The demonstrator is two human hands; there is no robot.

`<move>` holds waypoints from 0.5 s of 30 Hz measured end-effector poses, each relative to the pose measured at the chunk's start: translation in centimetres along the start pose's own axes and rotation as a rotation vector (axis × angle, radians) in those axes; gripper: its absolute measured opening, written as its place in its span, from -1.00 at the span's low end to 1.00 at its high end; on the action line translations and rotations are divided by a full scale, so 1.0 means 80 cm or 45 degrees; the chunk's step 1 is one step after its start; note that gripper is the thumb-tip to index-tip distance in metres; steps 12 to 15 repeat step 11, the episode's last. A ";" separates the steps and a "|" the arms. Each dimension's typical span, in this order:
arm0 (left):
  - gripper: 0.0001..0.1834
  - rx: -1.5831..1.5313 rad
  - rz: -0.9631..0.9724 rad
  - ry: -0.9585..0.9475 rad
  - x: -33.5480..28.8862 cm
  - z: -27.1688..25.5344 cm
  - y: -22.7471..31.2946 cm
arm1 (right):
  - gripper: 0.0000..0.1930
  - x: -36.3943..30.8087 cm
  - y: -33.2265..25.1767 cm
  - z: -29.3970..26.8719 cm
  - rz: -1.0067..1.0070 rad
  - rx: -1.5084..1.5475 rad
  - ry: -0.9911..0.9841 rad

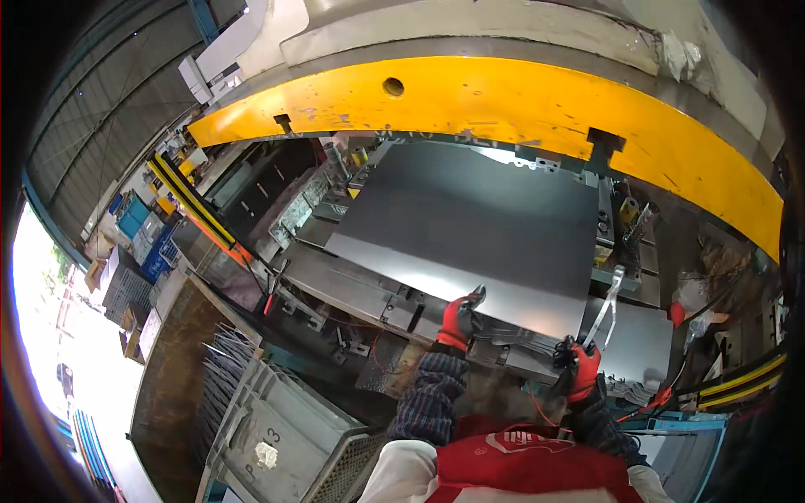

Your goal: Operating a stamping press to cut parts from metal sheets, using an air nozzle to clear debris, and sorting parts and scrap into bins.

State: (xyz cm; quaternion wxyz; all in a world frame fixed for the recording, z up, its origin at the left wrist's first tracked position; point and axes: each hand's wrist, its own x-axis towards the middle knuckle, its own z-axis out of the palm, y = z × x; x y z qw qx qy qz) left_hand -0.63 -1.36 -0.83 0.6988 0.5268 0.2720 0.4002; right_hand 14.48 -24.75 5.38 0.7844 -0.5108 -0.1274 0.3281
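Observation:
A large flat grey metal sheet (470, 226) lies across the press bed under the yellow beam. My left hand (459, 322), in a red glove with black fingertips, is closed at the sheet's near edge, thumb on top; the fingers beneath are hidden. To the right, my right hand (580, 370), gloved alike, is closed round the handles of long silvery metal tongs (610, 308). Their head points away from me, just right of the sheet's near right corner, and I cannot see anything in their jaws.
The yellow press beam (470, 96) spans the far side above the sheet. Shaped metal pieces (637, 344) lie at the right. A yellow-black post (194, 205) stands at the left. Near left are a grey plastic crate (285, 432) and a bin of thin metal strips (225, 369).

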 end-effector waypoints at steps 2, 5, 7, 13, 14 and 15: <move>-0.67 0.158 0.087 -0.101 0.027 0.011 0.009 | -0.86 0.024 -0.005 -0.003 -0.016 0.062 -0.027; -0.74 0.093 0.078 -0.010 0.062 0.027 0.007 | -0.85 0.066 -0.003 -0.008 -0.021 0.091 0.001; -0.78 -0.124 0.206 0.028 0.091 0.032 -0.006 | -0.84 0.089 -0.001 -0.009 -0.063 0.195 -0.002; -0.71 -0.246 0.118 -0.097 0.127 0.021 -0.053 | -0.82 0.118 0.000 -0.017 -0.109 -0.044 -0.041; -0.71 -0.246 0.118 -0.097 0.127 0.021 -0.053 | -0.82 0.118 0.000 -0.017 -0.109 -0.044 -0.041; -0.71 -0.246 0.118 -0.097 0.127 0.021 -0.053 | -0.82 0.118 0.000 -0.017 -0.109 -0.044 -0.041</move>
